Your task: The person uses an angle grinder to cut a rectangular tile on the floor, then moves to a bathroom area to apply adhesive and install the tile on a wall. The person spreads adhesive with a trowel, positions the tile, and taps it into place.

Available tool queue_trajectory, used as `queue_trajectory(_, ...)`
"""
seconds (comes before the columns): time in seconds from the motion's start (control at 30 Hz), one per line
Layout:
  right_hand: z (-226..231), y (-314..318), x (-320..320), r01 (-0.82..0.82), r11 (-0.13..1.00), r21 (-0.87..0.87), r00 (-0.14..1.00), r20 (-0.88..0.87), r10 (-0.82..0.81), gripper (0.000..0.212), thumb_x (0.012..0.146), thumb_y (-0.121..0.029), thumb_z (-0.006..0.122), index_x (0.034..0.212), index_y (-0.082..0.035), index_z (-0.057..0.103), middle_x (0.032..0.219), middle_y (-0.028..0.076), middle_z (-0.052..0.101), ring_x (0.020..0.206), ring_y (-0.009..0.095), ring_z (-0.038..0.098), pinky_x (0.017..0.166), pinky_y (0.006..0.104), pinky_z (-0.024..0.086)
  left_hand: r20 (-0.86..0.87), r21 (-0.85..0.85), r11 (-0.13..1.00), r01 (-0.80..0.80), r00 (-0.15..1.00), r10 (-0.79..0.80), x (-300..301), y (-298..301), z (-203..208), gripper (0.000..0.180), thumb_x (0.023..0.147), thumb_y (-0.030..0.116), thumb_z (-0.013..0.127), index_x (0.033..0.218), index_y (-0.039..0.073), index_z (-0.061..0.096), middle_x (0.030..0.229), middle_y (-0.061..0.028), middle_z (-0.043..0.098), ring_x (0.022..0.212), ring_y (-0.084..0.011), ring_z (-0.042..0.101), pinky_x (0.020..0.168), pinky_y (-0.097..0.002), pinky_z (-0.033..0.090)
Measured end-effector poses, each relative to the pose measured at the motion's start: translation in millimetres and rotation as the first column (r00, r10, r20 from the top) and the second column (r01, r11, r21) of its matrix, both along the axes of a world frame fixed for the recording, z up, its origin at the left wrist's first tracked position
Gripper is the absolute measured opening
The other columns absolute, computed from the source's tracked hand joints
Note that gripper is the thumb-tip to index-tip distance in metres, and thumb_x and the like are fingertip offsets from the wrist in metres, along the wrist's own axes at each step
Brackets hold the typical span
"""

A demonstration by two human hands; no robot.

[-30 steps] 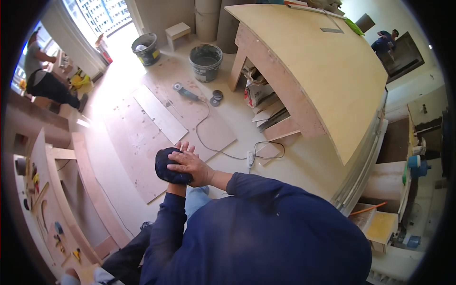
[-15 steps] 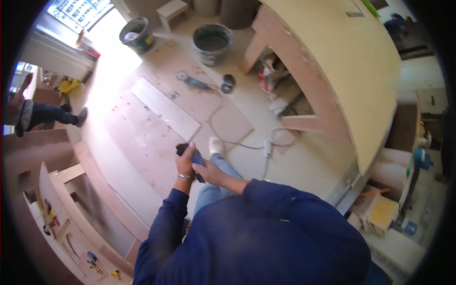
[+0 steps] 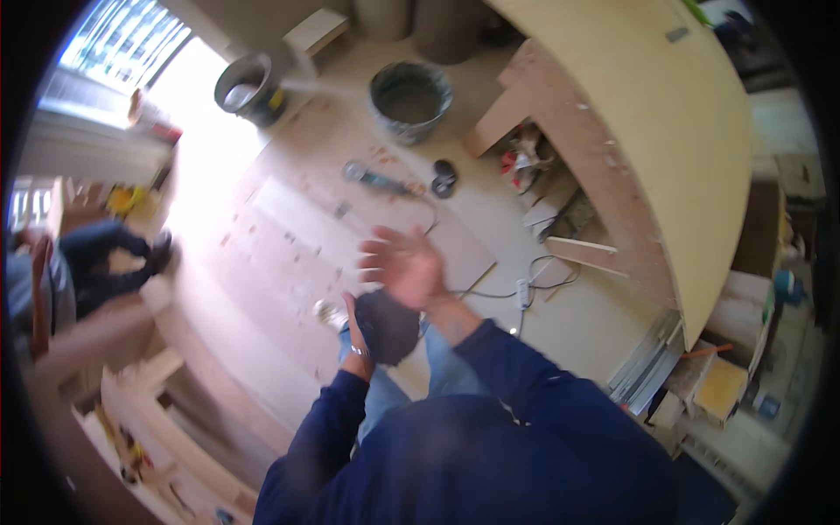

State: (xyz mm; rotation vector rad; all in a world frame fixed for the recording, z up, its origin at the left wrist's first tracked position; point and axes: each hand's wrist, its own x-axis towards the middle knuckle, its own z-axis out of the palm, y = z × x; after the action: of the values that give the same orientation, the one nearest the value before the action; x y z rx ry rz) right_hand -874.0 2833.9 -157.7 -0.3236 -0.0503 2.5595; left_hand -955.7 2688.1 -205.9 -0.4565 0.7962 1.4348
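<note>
My left hand [image 3: 353,325] is closed on the edge of a dark, roundish thing [image 3: 388,329] in front of my legs. It looks soft like cloth, but its kind is blurred. Just above it my right hand [image 3: 404,267] is raised with fingers spread and nothing in it. Past my hands an angle grinder [image 3: 378,179] lies on the floor, its cord trailing towards me. Beside the grinder sit small black round pieces [image 3: 444,178].
Two buckets [image 3: 409,103] and a small stool [image 3: 315,31] stand at the back. A large yellowish panel [image 3: 647,114] rises on the right; a power strip [image 3: 523,293] lies near its foot. At the left edge another person [image 3: 96,262] sits. Wooden frames [image 3: 166,385] fill the lower left.
My right hand has come off the dark thing, moved up and spread open. The dark thing now shows as a broad round shape in my left hand. My view has shifted.
</note>
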Motion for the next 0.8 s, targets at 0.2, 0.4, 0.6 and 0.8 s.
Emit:
queue_trajectory(0.2,24,5,-76,0.171,0.981,-0.088,0.975,-0.129,-0.181,0.079,0.094,-0.072,0.034,0.142,-0.011,0.047,0.131,0.021,0.059,0.115,0.037,0.059,0.097,0.0537,0.045,0.212,0.081,0.990,0.118,0.968,-0.133,-11,50,-52,0.060,0.095,0.064,0.043,0.105,0.007,0.060,0.104,-0.0102,0.067,0.097,-0.0234,0.065,0.091,-0.0354,0.052)
queue_trajectory(0.4,8,-51,-87,0.234,0.961,-0.144,0.961,0.180,-0.207,0.092,0.093,-0.074,0.034,0.155,-0.008,0.020,0.149,0.026,0.037,0.134,0.036,0.045,0.108,0.0449,0.042,0.242,0.032,0.995,0.099,0.965,-0.103,-71,-4,-59,0.056,0.095,0.060,0.046,0.104,0.007,0.060,0.104,-0.0110,0.067,0.094,-0.0232,0.066,0.087,-0.0337,0.054)
queue_trajectory(0.6,-50,-106,-99,0.012,0.975,-0.220,0.928,0.366,0.071,0.085,0.099,-0.065,0.034,0.158,-0.009,0.008,0.151,0.024,0.037,0.135,0.030,0.046,0.107,0.0354,0.043,-0.066,-0.354,0.930,0.095,0.990,-0.126,-148,-19,-69,0.046,0.092,0.050,0.052,0.103,0.006,0.061,0.096,-0.0143,0.068,0.079,-0.0226,0.068,0.070,-0.0296,0.058)
queue_trajectory(0.8,-115,-138,-107,-0.409,0.860,0.304,0.578,0.816,-0.014,0.084,0.095,-0.048,0.062,0.153,-0.001,0.025,0.146,0.024,0.045,0.131,0.032,0.050,0.109,0.0361,0.039,-0.497,-0.616,0.768,0.175,0.671,-0.551,-161,7,-103,0.048,0.091,0.054,0.062,0.088,0.006,0.063,0.080,-0.0050,0.065,0.068,-0.0161,0.062,0.063,-0.0300,0.051)
